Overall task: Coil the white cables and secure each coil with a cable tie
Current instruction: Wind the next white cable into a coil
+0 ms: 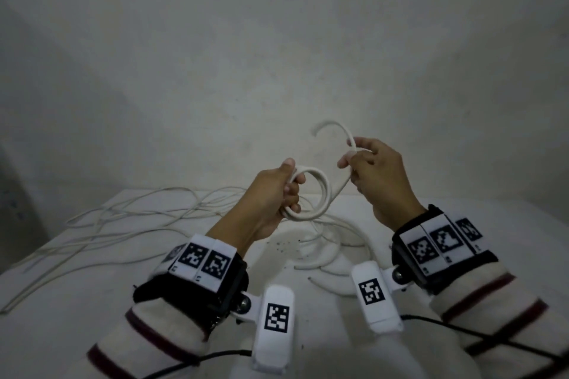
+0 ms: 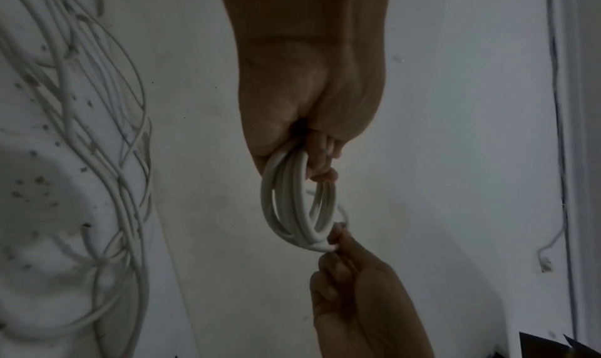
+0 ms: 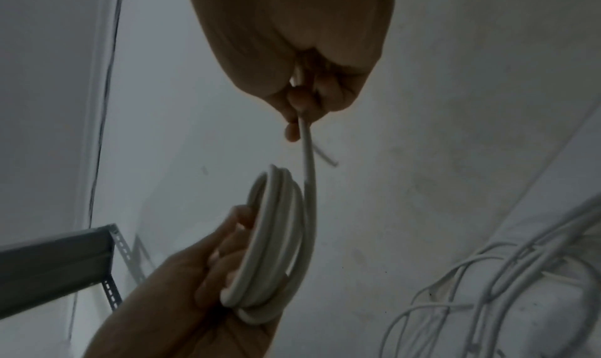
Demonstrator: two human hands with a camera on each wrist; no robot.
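A: Left hand?

B: Clenched around the white cable coil, fingers curled through the loops, thumb on top. The coil is held up in the air above the table, a few turns stacked side by side (the left wrist view shows them bunched at the fingertips).

A: Right hand?

B: Pinching the loose tail of the same cable between thumb and fingers, other fingers loosely curled. The tail runs from the coil's right edge up into the pinch, and its free end arcs out above the hand.

A: Hands touching?

B: No, apart, joined only by the cable.

A: Anything else?

B: Loose white cables lie tangled on the table below and left of the hands, plus a few short curved pieces under the right wrist. A metal shelf bracket shows in the right wrist view.
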